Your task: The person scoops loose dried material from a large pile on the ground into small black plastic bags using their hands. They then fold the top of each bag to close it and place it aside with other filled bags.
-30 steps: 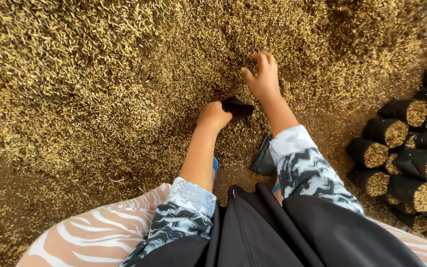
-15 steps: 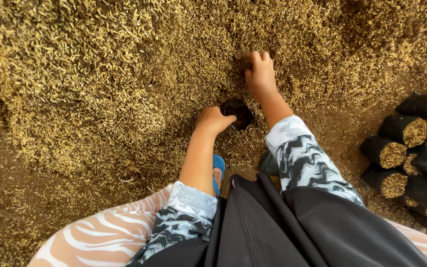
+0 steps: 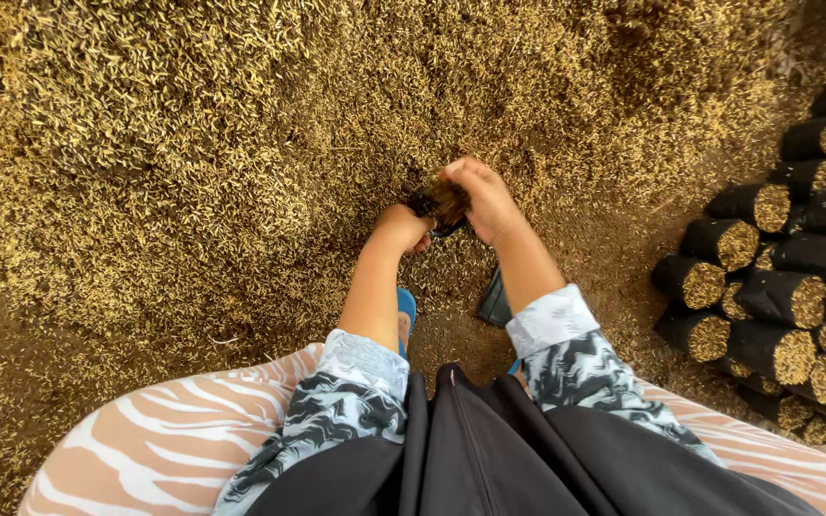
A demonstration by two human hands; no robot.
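Note:
A wide heap of yellow-brown husk (image 3: 193,162) covers the ground in front of me. My left hand (image 3: 400,229) grips the rim of a small black plastic bag (image 3: 424,205) held low over the heap. My right hand (image 3: 478,199) is cupped around a handful of husk (image 3: 449,196) right at the bag's mouth, touching it. Most of the bag is hidden between the two hands.
Several filled black bags (image 3: 776,287), their husk-packed ends showing, lie stacked on their sides at the right. A blue sandal (image 3: 405,311) and a dark flat thing (image 3: 495,301) lie between my forearms. My striped trousers (image 3: 164,440) and black bag fill the bottom.
My right hand was spread on the heap farther out; it has closed on husk and come back to the bag's mouth. The left hand has stayed on the bag.

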